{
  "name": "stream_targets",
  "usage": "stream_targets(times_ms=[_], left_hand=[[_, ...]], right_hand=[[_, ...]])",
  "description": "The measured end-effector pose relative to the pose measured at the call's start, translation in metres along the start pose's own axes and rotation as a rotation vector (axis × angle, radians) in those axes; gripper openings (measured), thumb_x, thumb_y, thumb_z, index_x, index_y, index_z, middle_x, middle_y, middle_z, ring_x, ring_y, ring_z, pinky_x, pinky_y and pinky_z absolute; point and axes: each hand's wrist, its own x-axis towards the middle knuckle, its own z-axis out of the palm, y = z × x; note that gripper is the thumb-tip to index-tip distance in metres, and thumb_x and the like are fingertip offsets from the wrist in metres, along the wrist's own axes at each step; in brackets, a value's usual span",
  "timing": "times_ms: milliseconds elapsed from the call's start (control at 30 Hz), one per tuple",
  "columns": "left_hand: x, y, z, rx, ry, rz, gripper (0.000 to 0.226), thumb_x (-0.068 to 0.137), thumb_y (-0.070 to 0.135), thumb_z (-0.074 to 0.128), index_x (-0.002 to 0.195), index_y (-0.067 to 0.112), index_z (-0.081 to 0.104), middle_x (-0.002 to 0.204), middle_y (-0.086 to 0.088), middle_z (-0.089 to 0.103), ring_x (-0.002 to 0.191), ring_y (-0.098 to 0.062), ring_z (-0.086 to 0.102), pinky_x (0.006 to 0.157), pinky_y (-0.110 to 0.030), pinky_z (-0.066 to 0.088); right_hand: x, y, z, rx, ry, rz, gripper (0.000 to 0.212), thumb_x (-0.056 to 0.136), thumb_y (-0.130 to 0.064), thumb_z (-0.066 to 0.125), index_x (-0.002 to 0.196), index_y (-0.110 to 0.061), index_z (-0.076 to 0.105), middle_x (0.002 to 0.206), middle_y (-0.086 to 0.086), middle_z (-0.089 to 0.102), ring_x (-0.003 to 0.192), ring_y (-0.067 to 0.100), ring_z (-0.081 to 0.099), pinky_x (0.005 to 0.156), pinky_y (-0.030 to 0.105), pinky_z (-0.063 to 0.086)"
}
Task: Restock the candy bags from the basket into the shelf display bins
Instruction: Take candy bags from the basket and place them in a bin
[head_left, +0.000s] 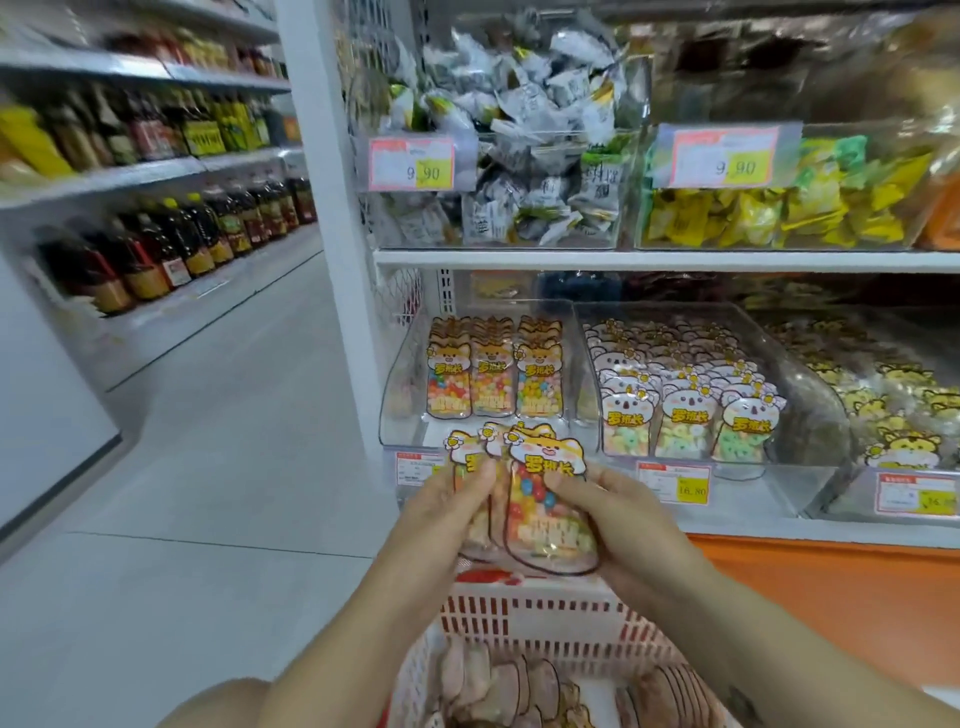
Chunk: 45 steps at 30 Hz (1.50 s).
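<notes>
A small stack of fox-shaped candy bags (540, 493) with colourful sweets is held upright just in front of the lower shelf. My left hand (447, 512) grips the stack's left side, thumb on the front. On the right side, my right hand (618, 519) holds the front bag, thumb across it. Right behind them is a clear display bin (410, 395) with three rows of the same fox bags (491, 379). Below my arms stands the white-and-red basket (540, 618) with more bags lying inside.
A neighbouring bin (810, 374) holds koala-shaped bags, and another further right has yellow tiger bags (904, 410). The shelf above carries bins of wrapped sweets (519, 171). A white post (332, 208) edges the unit; an aisle with bottle shelves (171, 228) runs left.
</notes>
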Motion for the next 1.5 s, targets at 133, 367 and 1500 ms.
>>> stream_targets(times_ms=[133,367,1500], left_hand=[[0.032,0.032,-0.021,0.051,0.05,0.13,0.042,0.089,0.032,0.069,0.128,0.02,0.06,0.112,-0.003,0.075,0.105,-0.024,0.072,0.089,-0.041,0.055],[0.13,0.061,-0.036,0.358,0.151,0.174,0.019,0.08,0.03,0.058,0.096,0.031,0.069,0.096,-0.001,0.075,0.087,-0.017,0.07,0.082,-0.037,0.055],[0.222,0.013,-0.024,1.195,-0.182,-0.289,0.086,0.099,0.039,0.057,0.158,0.04,-0.005,0.162,-0.02,-0.018,0.147,-0.037,0.027,0.118,-0.037,0.026]], right_hand=[[0.034,-0.026,0.027,-0.084,0.014,-0.085,0.03,0.087,-0.011,0.072,0.11,0.001,0.058,0.096,0.023,0.074,0.084,0.036,0.073,0.076,0.049,0.059],[0.115,-0.068,0.047,-0.167,0.053,-0.119,0.018,0.087,0.007,0.065,0.104,-0.001,0.062,0.098,0.019,0.074,0.079,0.027,0.073,0.063,0.038,0.059],[0.247,-0.017,0.032,-0.926,0.624,-0.24,0.048,0.079,-0.005,0.074,0.121,-0.008,0.051,0.117,0.015,0.058,0.112,0.035,0.059,0.088,0.043,0.054]])
